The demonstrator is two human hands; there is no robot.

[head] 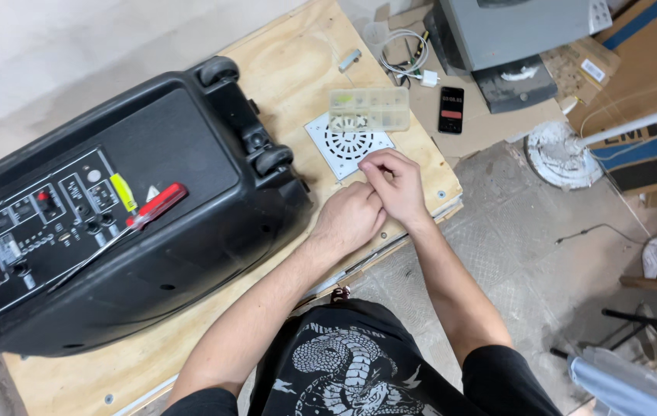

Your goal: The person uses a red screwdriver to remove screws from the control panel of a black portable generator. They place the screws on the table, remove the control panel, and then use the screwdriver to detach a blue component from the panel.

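Head view: left hand [349, 218], right hand [396, 183] curled together near board edge [421, 223]; contents hidden; speaker [113, 216] crowds left.

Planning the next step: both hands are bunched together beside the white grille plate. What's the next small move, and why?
Probably part the hands and check what the fingertips pinch; it is too small to see. Left hand and right hand press together at the white grille plate, beside the clear parts box, while the red-handled screwdriver lies idle on the black speaker.
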